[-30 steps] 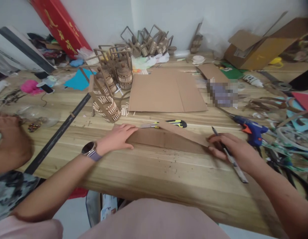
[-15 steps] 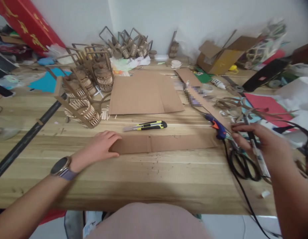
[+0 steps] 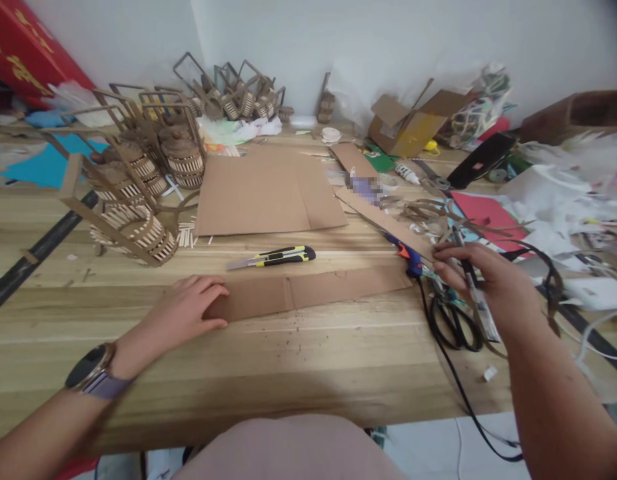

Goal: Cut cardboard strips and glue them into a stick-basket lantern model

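Note:
My left hand [image 3: 188,307] grips the left end of a wide cardboard strip [image 3: 261,297], thumb at the near edge and fingers at the far edge. The strip lies flat, with a crease across it. A pen [image 3: 476,287] is held in my right hand [image 3: 488,277], whose thumb and fingertips also pinch the near end of a narrow cardboard strip [image 3: 383,217]. Beyond the wide strip lies a yellow and black utility knife [image 3: 281,255], blade extended to the left. Close by my right hand are a blue glue gun [image 3: 411,259] and black-handled scissors [image 3: 456,323].
A large cardboard sheet [image 3: 258,193] lies farther back. Small stick-covered baskets [image 3: 148,233] crowd the left, near a black bar [image 3: 43,250]. An open cardboard box [image 3: 413,123] stands at the back right. The glue gun's cord [image 3: 453,370] hangs over the front edge.
My view has turned to the right. The narrow strip in my right hand has shifted slightly toward me and left relative to the glue gun. My left hand stays on the wide strip.

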